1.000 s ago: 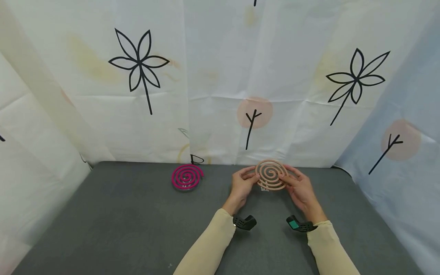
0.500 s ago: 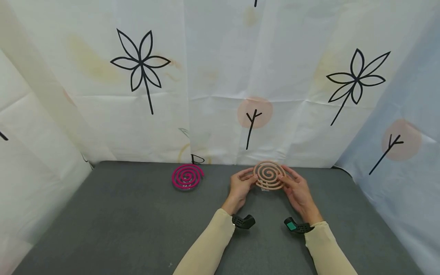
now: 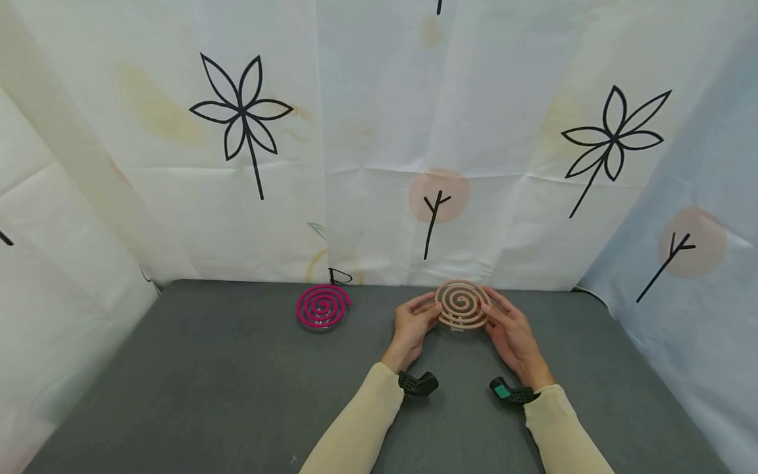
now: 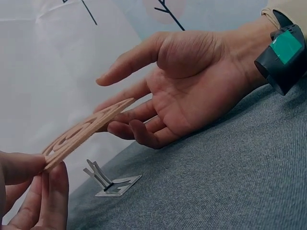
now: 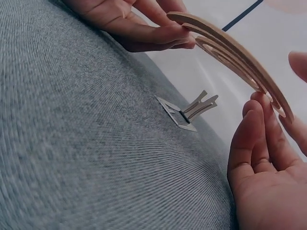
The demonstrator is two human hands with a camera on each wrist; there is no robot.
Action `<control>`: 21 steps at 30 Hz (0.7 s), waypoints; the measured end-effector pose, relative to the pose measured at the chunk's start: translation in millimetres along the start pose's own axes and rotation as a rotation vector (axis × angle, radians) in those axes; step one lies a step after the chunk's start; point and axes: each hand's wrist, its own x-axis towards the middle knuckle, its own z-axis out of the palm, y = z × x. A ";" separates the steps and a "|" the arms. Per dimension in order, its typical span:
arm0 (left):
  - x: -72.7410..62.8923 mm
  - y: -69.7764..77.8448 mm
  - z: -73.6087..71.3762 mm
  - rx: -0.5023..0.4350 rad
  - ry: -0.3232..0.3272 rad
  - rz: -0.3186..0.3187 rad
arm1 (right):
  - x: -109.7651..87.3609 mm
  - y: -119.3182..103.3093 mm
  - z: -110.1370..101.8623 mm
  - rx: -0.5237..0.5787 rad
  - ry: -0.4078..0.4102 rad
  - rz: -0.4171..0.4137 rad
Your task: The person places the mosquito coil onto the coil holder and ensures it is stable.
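Note:
A tan mosquito coil (image 3: 462, 305) is held level above the table in the head view. My left hand (image 3: 410, 329) pinches its left edge between thumb and fingers. On the other side, the fingers of my right hand (image 3: 514, 339) touch the coil from below. The right thumb is lifted off it, as the left wrist view shows. Beneath the coil stands a small metal coil stand (image 5: 184, 115), its prongs upright and apart from the coil. In the head view the coil mostly hides this stand.
A pink mosquito coil (image 3: 322, 307) sits at the table's back edge, left of the hands, with a shiny part under it. The grey table (image 3: 207, 382) ends at a printed white curtain (image 3: 367, 131). Black cameras (image 3: 418, 384) are strapped to both wrists.
The tan coil has shifted slightly left and a little lower, covering more of the metal stand in the head view. Both hands moved left with it. The pink coil stayed put.

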 end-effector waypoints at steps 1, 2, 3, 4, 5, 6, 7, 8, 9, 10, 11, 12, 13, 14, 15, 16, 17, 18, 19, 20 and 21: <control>0.4 -0.8 -0.4 -0.008 -0.001 0.004 | 0.0 0.6 0.0 -0.002 -0.002 -0.003; 0.8 -1.4 -0.7 -0.016 -0.001 0.007 | 0.2 1.3 -0.1 -0.008 -0.003 -0.006; 1.0 -1.9 -1.0 -0.022 0.000 0.010 | 0.3 1.9 -0.1 -0.013 -0.005 -0.007; 1.5 -2.3 -1.1 -0.027 0.001 0.011 | 0.4 2.3 0.0 -0.021 -0.006 -0.008; 1.8 -2.5 -1.2 -0.033 0.002 0.011 | 0.5 2.6 -0.1 -0.027 -0.008 -0.007; 2.0 -2.7 -1.3 -0.040 0.004 0.011 | 0.4 2.7 0.0 -0.032 -0.010 -0.008; 2.0 -2.6 -1.3 -0.044 0.006 0.010 | 0.3 2.8 0.0 -0.034 -0.013 -0.010; 1.8 -2.4 -1.5 -0.045 0.008 0.009 | 0.4 3.2 -0.4 -0.036 -0.016 -0.009; 1.7 -2.2 -1.6 -0.044 0.009 0.009 | 0.3 3.3 -0.8 -0.036 -0.019 -0.012; 1.5 -2.0 -1.7 -0.042 0.010 0.009 | 0.3 3.6 -1.2 -0.032 -0.021 -0.013; 1.2 -1.8 -1.7 -0.041 0.010 0.008 | 0.3 3.9 -1.6 -0.026 -0.022 -0.013; 0.8 -1.7 -1.9 -0.036 0.010 0.010 | 0.1 3.9 -1.9 -0.022 -0.024 -0.011; 0.6 -1.6 -2.0 -0.031 0.010 0.010 | 0.2 4.3 -2.3 -0.018 -0.024 -0.010; 0.4 -1.6 -2.0 -0.027 0.008 0.011 | 0.3 4.6 -2.6 -0.015 -0.022 -0.008; 0.2 -1.6 -2.0 -0.025 0.007 0.009 | 0.5 4.9 -2.7 -0.016 -0.015 -0.004; 0.2 -1.6 -2.1 -0.023 0.006 0.008 | 0.7 5.1 -2.8 -0.014 -0.009 0.000; 0.3 -1.6 -2.2 -0.022 0.005 0.005 | 0.8 5.5 -2.8 -0.017 -0.001 0.003; 0.2 -1.6 -2.3 -0.018 0.003 0.004 | 1.0 6.0 -2.8 -0.022 0.006 0.007; 0.4 -1.6 -2.3 -0.018 0.002 0.003 | 1.1 6.5 -2.5 -0.028 0.016 0.008; 0.5 -1.5 -2.4 -0.016 0.001 0.002 | 1.4 6.9 -2.4 -0.035 0.025 0.010; 0.5 -1.4 -2.5 -0.015 0.001 0.002 | 1.7 7.3 -2.2 -0.043 0.032 0.012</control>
